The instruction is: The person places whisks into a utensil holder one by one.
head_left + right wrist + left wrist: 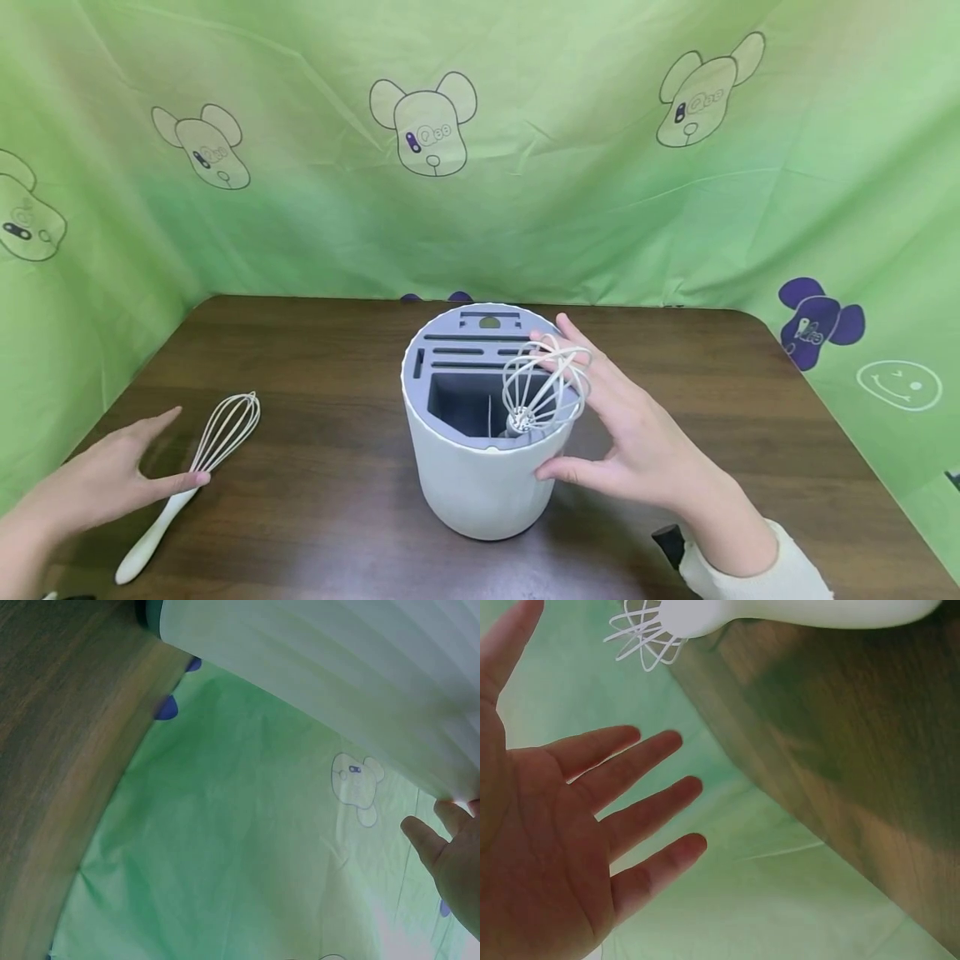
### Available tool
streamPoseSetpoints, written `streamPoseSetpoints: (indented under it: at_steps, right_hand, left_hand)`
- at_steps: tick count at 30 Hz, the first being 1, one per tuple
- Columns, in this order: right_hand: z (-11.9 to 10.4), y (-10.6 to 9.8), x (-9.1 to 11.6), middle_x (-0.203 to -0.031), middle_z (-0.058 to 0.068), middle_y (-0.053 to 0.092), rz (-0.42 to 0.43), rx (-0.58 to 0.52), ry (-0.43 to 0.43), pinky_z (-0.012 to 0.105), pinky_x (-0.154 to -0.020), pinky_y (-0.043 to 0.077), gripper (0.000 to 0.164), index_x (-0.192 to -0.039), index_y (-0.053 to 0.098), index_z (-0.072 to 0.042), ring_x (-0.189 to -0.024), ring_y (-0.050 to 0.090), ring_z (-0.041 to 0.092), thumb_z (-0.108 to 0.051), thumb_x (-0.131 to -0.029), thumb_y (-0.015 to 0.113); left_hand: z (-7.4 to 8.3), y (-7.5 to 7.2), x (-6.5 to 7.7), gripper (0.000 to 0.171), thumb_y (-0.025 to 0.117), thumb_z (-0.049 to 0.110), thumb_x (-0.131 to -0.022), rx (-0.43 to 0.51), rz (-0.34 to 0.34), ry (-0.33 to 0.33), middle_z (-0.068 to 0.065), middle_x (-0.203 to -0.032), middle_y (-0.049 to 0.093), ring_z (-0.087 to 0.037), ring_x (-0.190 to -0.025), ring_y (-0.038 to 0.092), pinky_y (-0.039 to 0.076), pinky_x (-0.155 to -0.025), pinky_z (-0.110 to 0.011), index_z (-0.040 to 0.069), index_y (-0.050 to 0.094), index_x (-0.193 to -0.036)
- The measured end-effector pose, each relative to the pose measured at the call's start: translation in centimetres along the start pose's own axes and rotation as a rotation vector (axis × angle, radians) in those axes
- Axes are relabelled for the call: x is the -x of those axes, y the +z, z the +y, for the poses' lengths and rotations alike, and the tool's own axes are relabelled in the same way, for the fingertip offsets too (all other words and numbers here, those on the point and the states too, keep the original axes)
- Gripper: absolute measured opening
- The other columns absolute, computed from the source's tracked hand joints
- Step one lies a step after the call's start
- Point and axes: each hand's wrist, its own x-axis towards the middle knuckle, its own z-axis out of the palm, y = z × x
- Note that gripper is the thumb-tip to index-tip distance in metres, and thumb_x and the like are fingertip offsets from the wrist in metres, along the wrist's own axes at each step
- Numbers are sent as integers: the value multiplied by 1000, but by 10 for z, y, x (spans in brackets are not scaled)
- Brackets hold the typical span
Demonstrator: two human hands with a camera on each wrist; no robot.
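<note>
A white utensil holder point(480, 492) with a grey slotted insert stands upright at the middle of the table. One whisk point(521, 418) stands in its front right compartment, wire head up, its handle mostly hidden inside. My right hand point(637, 442) spreads around the holder's right side, thumb by the front wall and fingers behind the wires. In the right wrist view, fingertips of that hand point(461, 862) meet the holder's edge. Over at the left, a second whisk point(153, 542) with a pale handle lies on the table. My left hand point(112, 479) hovers over it with fingers spread, holding nothing.
The dark wooden table point(322, 358) ends at a green cloth backdrop point(540, 225) with printed bear heads, which rises at the back and both sides. Narrow slots line the rear of the holder's insert. A black piece point(669, 543) shows beside my right cuff.
</note>
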Motion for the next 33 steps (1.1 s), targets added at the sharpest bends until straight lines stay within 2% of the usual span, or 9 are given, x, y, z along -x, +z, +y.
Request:
streamPoseSetpoints:
  at_steps: [5,8,10,12,15,18,24,33]
  right_hand:
    - [0,0,-1,-154,15,43,1,4,-4,28,-123,23,86,-141,47,2,-153,21,34,-56,-83,73]
    - [0,0,-1,-154,15,43,-1,8,-5,28,-123,23,86,-141,47,2,-153,21,34,-56,-83,73]
    - [0,0,-1,-154,15,43,-2,9,-3,28,-123,23,86,-141,47,2,-153,21,34,-56,-83,72]
    - [0,0,-1,-154,15,43,-4,6,-1,28,-123,22,86,-141,47,2,-153,21,34,-56,-83,72]
    - [0,0,0,-155,15,42,-2,2,-2,28,-124,22,86,-140,47,3,-153,20,33,-56,-83,72]
    - [0,0,0,-155,15,42,0,-1,-5,28,-124,22,86,-140,47,3,-153,21,33,-56,-83,73]
    - [0,0,0,-155,14,42,0,1,-6,28,-124,22,87,-141,47,3,-153,20,33,-56,-83,72]
    - [0,0,0,-155,15,42,-2,0,1,28,-124,22,86,-142,47,2,-153,20,33,-56,-83,72]
  left_hand:
    - [1,1,0,94,71,59,-84,-10,-23,-14,-39,-137,48,-61,-118,49,46,-81,-66,-7,39,-144]
    - [0,4,0,89,71,61,-82,-5,-42,-25,-34,-132,55,-56,-114,55,49,-79,-60,-3,46,-139]
    - [-1,6,0,85,72,62,-81,1,-51,-23,-28,-124,62,-48,-108,61,51,-77,-55,0,51,-135]
    - [-1,9,0,81,74,61,-80,3,-64,-14,-18,-113,68,-36,-98,66,51,-73,-48,2,54,-132]
    - [-1,11,-2,74,76,57,-79,-6,-79,3,-2,-98,68,-16,-84,62,47,-66,-36,3,58,-127]
    - [-1,13,-3,67,78,52,-78,-18,-100,16,5,-88,64,-6,-74,55,43,-63,-29,3,61,-121]
    - [0,14,-2,48,80,42,-79,-4,-148,41,8,-80,65,1,-67,51,42,-60,-24,6,66,-107]
    - [-4,17,-1,33,82,34,-78,38,-168,60,11,-73,61,3,-63,48,39,-59,-22,13,66,-98]
